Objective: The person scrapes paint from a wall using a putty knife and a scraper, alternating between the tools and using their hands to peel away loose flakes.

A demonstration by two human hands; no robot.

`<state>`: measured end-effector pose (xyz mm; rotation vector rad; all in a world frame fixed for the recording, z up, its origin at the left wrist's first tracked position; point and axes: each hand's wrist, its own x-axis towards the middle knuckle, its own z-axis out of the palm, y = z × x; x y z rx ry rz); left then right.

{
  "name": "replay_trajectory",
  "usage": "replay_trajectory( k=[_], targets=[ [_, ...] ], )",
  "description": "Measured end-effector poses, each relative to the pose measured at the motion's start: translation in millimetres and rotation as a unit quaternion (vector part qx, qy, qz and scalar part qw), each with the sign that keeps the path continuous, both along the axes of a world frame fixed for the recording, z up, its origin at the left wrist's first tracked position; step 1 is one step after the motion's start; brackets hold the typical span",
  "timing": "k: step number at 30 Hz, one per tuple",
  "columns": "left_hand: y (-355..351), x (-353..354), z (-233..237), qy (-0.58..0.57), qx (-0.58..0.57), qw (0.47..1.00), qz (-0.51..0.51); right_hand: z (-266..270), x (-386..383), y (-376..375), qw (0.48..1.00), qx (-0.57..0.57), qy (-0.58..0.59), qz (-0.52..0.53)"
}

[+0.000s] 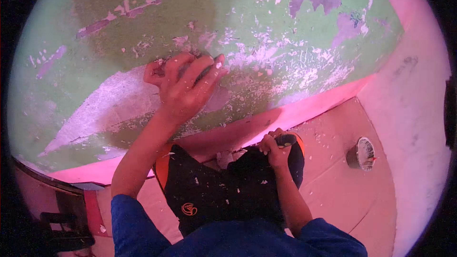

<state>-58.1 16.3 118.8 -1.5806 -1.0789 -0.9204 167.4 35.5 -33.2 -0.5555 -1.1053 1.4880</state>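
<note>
My left hand (185, 88) reaches up to the wall (95, 104), its bent fingers spread apart and the fingertips against the peeling green paint. White flakes stick to the fingers, and dark shadow fills the gaps between them. Beside it lies a large pale bare patch (112, 97) where the paint is gone. Low over my thigh, my right hand (275, 150) is closed around a tool with a dark, rounded handle (286, 140); its working end is hidden.
A small tub (362, 154) with a whitish inside stands on the floor (328, 157) to the right. A pink strip (323, 96) runs along the wall's foot, and a pale side wall (414, 128) rises at right. A black item (64, 231) lies at lower left.
</note>
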Motion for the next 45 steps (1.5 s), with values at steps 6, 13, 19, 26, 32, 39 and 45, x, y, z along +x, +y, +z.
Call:
replay_trajectory(
  k=[6,13,19,26,32,39,45],
  targets=[
    [-4.3,3.4,-1.1,0.038,-0.016,0.998,0.04,0.5,2.2,-1.6,0.998,-0.006,-0.054,-0.006],
    [-8.5,-0.1,-28.4,0.056,0.019,0.998,-0.038,-1.2,3.7,-0.6,0.999,0.006,-0.053,-0.01],
    [-32.8,-1.3,-31.1,0.05,-0.112,0.989,-0.081,1.8,2.0,-1.9,0.999,0.017,-0.048,-0.006],
    [-56.8,7.0,-63.1,-0.045,-0.294,0.947,-0.122,-1.5,4.3,-1.2,1.0,-0.009,-0.007,0.003],
    [-62.1,6.0,-77.2,0.049,-0.414,0.9,-0.128,-5.8,3.5,0.3,0.997,0.007,-0.074,-0.02],
    [-54.6,14.6,-92.8,-0.038,-0.523,0.837,-0.155,-7.8,3.1,0.5,0.992,0.018,-0.122,-0.02],
    [-53.4,31.7,-100.4,-0.184,-0.606,0.772,-0.054,-10.7,5.6,4.2,0.988,0.079,-0.131,-0.003]
  ],
)
